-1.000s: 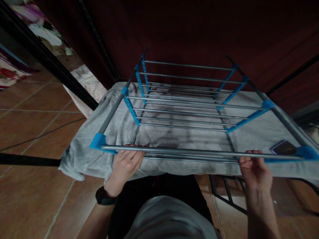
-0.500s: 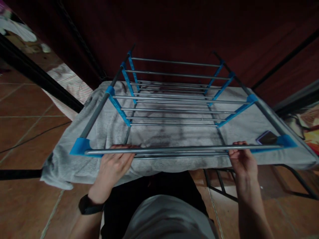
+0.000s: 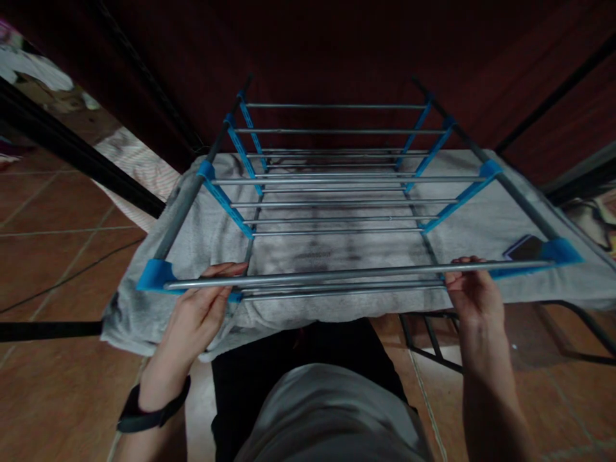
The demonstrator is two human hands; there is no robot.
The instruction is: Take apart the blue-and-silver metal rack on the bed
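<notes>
A clothes drying rack (image 3: 337,275) of grey metal tubes with blue plastic joints stands on a grey cloth in front of me. My left hand (image 3: 199,314), with a dark band on the wrist, is closed at the left part of the front rail, its fingers passing behind the tube. Farther right, my right hand (image 3: 474,295) holds the same rail near its right blue corner, palm turned up and fingertips showing above the tube. The blue side pieces and thinner rods lie beyond both hands.
The grey cloth (image 3: 308,247) covers a raised surface. A dark flat object (image 3: 524,248) lies on it at the right. Behind hangs a dark red curtain (image 3: 337,51). Black metal frame bars (image 3: 52,330) run at the sides, and a striped cloth (image 3: 137,160) lies at the left.
My left hand has slid left along the front rail, toward its left blue corner. The right hand keeps its place on the rail. The view has shifted slightly.
</notes>
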